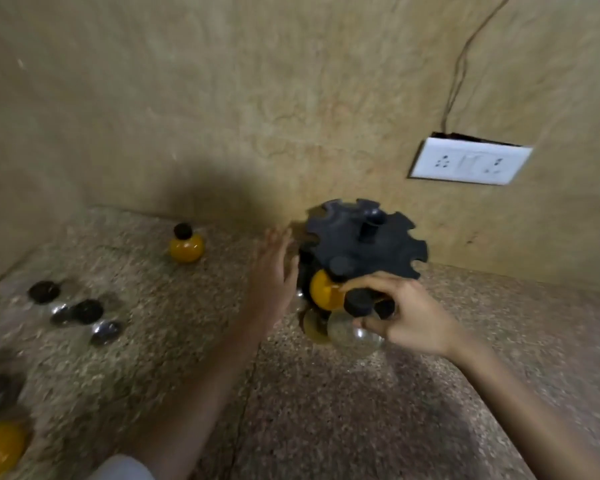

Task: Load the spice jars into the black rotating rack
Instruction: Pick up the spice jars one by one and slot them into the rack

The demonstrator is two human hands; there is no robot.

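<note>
The black rotating rack (pixel 364 240) stands on the speckled stone bench (pixel 326 410) close against the wall, and everything else is best placed from it. At its near edge the right hand (pixel 406 317) pinches a clear round-bodied spice jar (pixel 352 332) by its black cap (pixel 358 301), thumb under and fingers over, with the glassy bulb hanging just below the notched top plate; the blur is heavy there, so whether the neck already sits in a notch I cannot tell. Just behind it an orange-filled jar (pixel 324 291) appears lodged in the rack. The left hand (pixel 274 271) is flat and spread, holding nothing, its fingers at the rack's left rim as if to steady or turn it. Well left of the rack several jars wait on the bench: an upright orange one (pixel 186 245) near the wall, a cluster of clear ones (pixel 80 311) farther out, and another orange jar (pixel 0 445) nearest the camera at the far left. The jars look small, rigid and light, with smooth rounded bodies likely to slip and roll, and breakable if they are glass. The cap and narrow neck give the surest hold, and probably the neck is what slides into the notch, so gripping the cap keeps the fingers clear of the plate.
</note>
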